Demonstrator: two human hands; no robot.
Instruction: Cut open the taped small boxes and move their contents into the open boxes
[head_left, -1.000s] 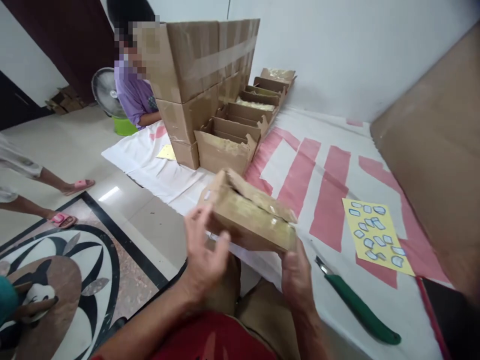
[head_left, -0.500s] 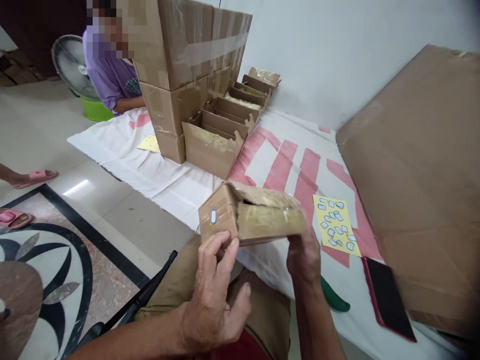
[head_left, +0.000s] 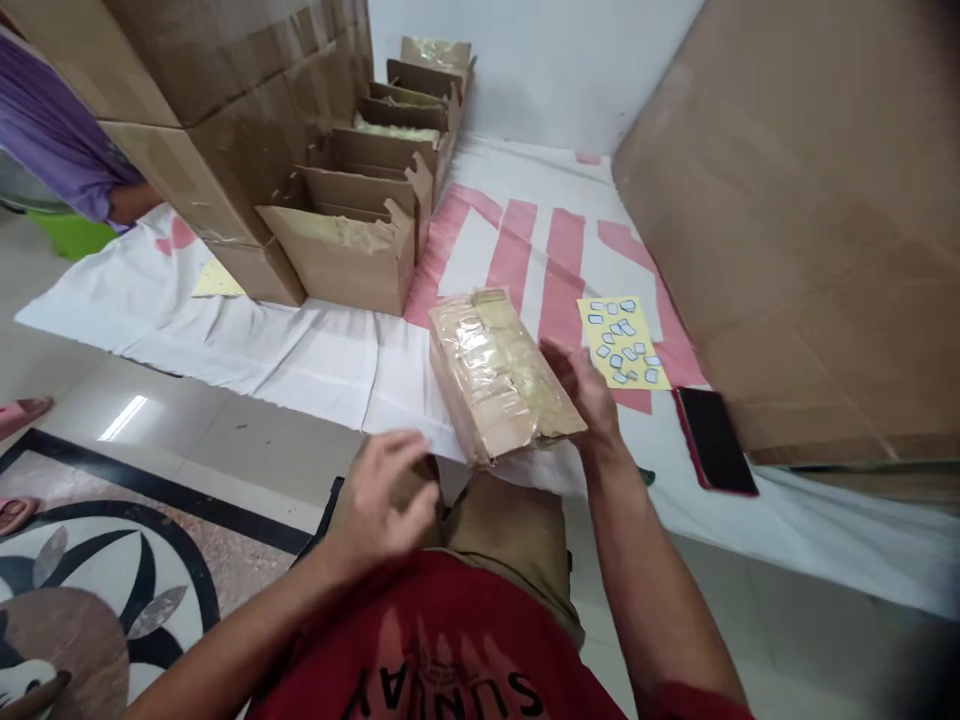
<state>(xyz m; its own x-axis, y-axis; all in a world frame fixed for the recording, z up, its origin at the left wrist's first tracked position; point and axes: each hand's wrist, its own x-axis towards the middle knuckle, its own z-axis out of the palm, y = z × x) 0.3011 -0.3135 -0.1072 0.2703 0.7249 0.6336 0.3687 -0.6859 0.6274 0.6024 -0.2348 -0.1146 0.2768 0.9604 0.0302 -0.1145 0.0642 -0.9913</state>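
A small cardboard box (head_left: 506, 380) with shiny clear tape over its top lies tilted at the table's near edge. My right hand (head_left: 589, 395) is against the box's right side, its fingers partly hidden behind the edge. To the lower left of the box is my left hand (head_left: 390, 495), apart from it, blurred by motion, with loosely spread fingers and nothing in them. A yellow sheet (head_left: 609, 345) bearing several small blue-edged white stickers lies beyond my right hand.
Several open cardboard boxes (head_left: 352, 265) stand in a row at the back left, beside tall stacked cartons (head_left: 232, 170). A large carton (head_left: 810, 250) stands at right, near a phone (head_left: 716, 440). Another person's purple sleeve (head_left: 56, 130) shows at left.
The box has turned so that its taped top faces up, and its stickered end is out of sight. My left hand has come off it. The whole view has shifted.
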